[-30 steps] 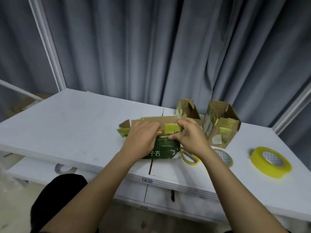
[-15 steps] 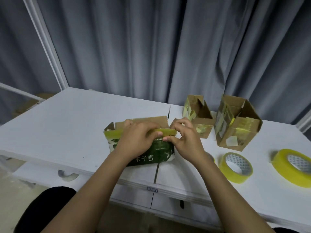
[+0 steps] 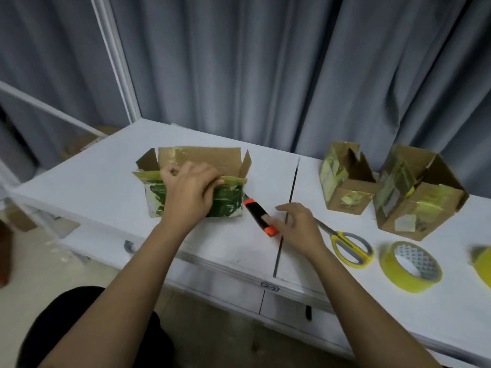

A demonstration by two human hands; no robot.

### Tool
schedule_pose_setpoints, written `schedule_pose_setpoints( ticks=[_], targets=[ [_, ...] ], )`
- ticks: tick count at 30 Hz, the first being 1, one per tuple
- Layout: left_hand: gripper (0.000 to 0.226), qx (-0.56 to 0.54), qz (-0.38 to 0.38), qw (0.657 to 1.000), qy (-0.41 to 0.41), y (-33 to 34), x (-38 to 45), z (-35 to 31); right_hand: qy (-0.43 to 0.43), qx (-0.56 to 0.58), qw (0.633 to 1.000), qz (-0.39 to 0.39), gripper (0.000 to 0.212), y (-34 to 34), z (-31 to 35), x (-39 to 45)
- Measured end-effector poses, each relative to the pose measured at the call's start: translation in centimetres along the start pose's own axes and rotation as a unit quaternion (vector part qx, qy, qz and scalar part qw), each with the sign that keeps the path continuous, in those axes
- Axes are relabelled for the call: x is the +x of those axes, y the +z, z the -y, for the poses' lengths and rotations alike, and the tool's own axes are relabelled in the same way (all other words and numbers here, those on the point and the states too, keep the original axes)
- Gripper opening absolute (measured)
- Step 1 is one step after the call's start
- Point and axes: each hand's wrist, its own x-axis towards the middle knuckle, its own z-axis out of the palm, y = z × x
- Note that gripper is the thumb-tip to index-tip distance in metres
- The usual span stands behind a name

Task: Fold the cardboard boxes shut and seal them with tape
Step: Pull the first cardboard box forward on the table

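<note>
A cardboard box with a green printed front (image 3: 228,205) stands open on the white table (image 3: 93,181), its back flap upright. My left hand (image 3: 188,192) grips the taped front flap along the box's top edge, fingers curled over it. My right hand (image 3: 300,227) is off the box to its right, fingers loosely spread, fingertips at the near end of an orange-and-black utility knife (image 3: 256,212) lying on the table. A yellow tape roll (image 3: 410,266) lies flat to the right, with another (image 3: 483,264) cut off by the frame edge.
Two more open cardboard boxes with old yellow tape stand at the back right, one small (image 3: 345,181), one larger (image 3: 417,192). Yellow-handled scissors (image 3: 348,245) lie between my right hand and the tape. A grey curtain hangs behind the table.
My right hand left the box flap and moved right and down to the utility knife. My left hand stays on the flap. The view shifted, revealing the knife and scissors.
</note>
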Motion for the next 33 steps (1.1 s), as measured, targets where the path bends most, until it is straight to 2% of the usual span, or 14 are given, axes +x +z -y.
schedule_pose_setpoints(
  ticks=[2, 4, 7, 11, 13, 15, 16, 18, 20, 21, 23, 26, 29, 33],
  targets=[
    [0.007, -0.002, -0.002, 1.0, 0.007, -0.1, -0.5, 0.7, 0.02, -0.07, 0.996, 0.057, 0.039, 1.9, -0.3, 0.2],
    [0.008, -0.01, -0.009, 1.0, 0.01, 0.0, -0.9, 1.3, 0.018, -0.107, 0.992, 0.058, 0.027, 3.2, -0.1, 0.8],
    [0.01, -0.032, -0.021, 0.999, 0.012, 0.7, -1.2, 1.8, 0.007, -0.1, 0.995, 0.026, 0.01, 3.8, 0.0, 2.2],
    [0.019, -0.062, -0.023, 0.997, 0.043, 2.2, -0.9, 1.6, 0.049, -0.134, 0.988, -0.059, 0.02, 2.2, -2.0, 5.1],
    [0.019, -0.079, -0.013, 0.995, 0.06, 3.2, -0.4, 1.0, 0.086, -0.12, 0.988, -0.052, 0.02, 1.2, -3.1, 6.4],
    [0.017, -0.096, 0.0, 0.993, 0.076, 4.2, 0.0, 0.1, 0.088, -0.033, 0.994, -0.053, 0.017, 0.5, -3.5, 7.1],
    [0.019, -0.108, 0.008, 0.991, 0.084, 4.7, 0.2, -0.2, 0.069, 0.03, 0.995, -0.073, 0.019, 0.2, -3.3, 7.2],
    [0.023, -0.133, 0.021, 0.985, 0.109, 5.5, 0.5, -0.7, -0.014, 0.114, 0.987, -0.111, 0.042, -1.0, -2.4, 6.6],
    [0.018, -0.154, 0.032, 0.978, 0.138, 6.3, 0.7, -1.0, -0.114, 0.118, 0.983, -0.085, 0.066, -2.4, -1.7, 5.5],
    [0.014, -0.166, 0.038, 0.974, 0.151, 6.6, 0.8, -1.2, -0.148, 0.093, 0.983, -0.057, 0.069, -3.1, -1.6, 5.0],
    [0.017, -0.178, 0.054, 0.968, 0.171, 7.0, 0.8, -1.8, -0.185, -0.006, 0.982, -0.029, 0.052, -4.3, -1.9, 4.1],
    [0.016, -0.146, 0.074, 0.966, 0.199, 7.0, 0.3, -1.9, -0.2, -0.112, 0.971, -0.071, 0.023, -5.5, -1.9, 2.2],
    [0.008, -0.079, 0.078, 0.975, 0.194, 5.9, -0.1, -0.4, -0.257, -0.178, 0.943, -0.112, 0.016, -5.2, -1.0, -0.2],
    [0.04, 0.009, 0.158, 0.98, 0.12, 3.5, 0.2, 1.5, -0.331, -0.177, 0.922, -0.097, 0.017, -1.9, 2.4, -2.9]
  ],
)
